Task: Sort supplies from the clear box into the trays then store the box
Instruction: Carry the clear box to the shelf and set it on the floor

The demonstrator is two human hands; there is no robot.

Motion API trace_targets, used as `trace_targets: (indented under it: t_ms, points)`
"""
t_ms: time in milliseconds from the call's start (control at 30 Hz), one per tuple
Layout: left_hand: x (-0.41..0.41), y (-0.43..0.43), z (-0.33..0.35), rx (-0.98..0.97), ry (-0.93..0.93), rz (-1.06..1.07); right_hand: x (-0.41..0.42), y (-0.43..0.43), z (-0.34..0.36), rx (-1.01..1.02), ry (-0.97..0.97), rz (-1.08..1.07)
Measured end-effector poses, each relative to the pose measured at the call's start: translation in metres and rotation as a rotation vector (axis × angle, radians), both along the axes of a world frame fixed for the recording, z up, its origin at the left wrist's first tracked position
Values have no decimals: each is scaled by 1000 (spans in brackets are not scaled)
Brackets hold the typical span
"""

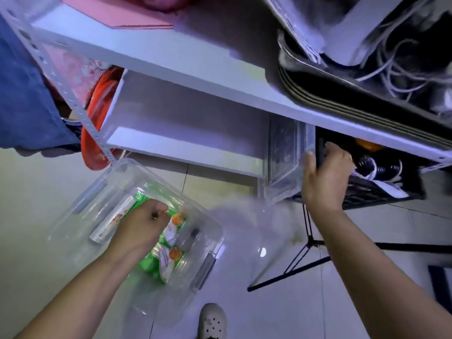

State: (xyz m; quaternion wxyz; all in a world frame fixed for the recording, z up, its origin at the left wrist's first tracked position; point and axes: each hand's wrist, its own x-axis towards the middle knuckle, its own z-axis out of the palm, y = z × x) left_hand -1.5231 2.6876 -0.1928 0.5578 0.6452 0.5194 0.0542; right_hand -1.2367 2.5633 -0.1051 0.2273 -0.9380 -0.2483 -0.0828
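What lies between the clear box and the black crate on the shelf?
In the head view, a blurred see-through piece, perhaps a lid, lies over the tiled floor between the clear box and the black crate; what it is cannot be told.

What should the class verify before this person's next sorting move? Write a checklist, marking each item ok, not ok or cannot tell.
1. Right hand grips the black crate by its edge: ok.
2. Left hand is inside the clear box, fingers curled: ok.
3. Left hand actually holds an item: cannot tell.
4. Clear box emptied: not ok; green packet and white carton remain.
5. Room in the crate: cannot tell; cables lie in it.
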Motion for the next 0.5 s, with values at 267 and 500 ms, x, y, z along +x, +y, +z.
trace_targets:
  t_ms: [267, 500]
  points:
    - [-3, -16, -1, -29, 7, -81, -13, 29, -22, 131, 280, -18]
    - [-3, -7, 7, -160, -145, 62, -135, -11, -52, -137, 137, 393]
